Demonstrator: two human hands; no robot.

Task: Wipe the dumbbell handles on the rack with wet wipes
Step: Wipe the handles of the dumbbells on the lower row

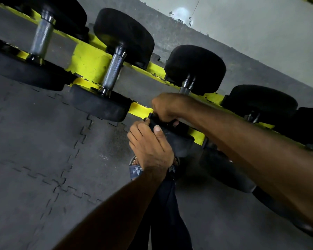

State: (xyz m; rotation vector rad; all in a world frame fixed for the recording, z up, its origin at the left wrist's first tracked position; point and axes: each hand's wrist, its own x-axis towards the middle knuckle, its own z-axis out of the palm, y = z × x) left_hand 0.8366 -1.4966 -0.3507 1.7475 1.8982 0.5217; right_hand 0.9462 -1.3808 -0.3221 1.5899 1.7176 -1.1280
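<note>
Right hand (pixel 167 108) grasps the handle (pixel 185 88) of a dumbbell (pixel 195 69); left hand (pixel 149 147) grips its near head. No wipe shows. Probably mid-wipe; next, rub along the handle.

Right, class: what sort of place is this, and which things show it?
Most likely a gym: black dumbbells sit on a yellow rack, above interlocking floor mats.

Dumbbells (pixel 116 69) sit side by side on rack (pixel 88 58)
</note>
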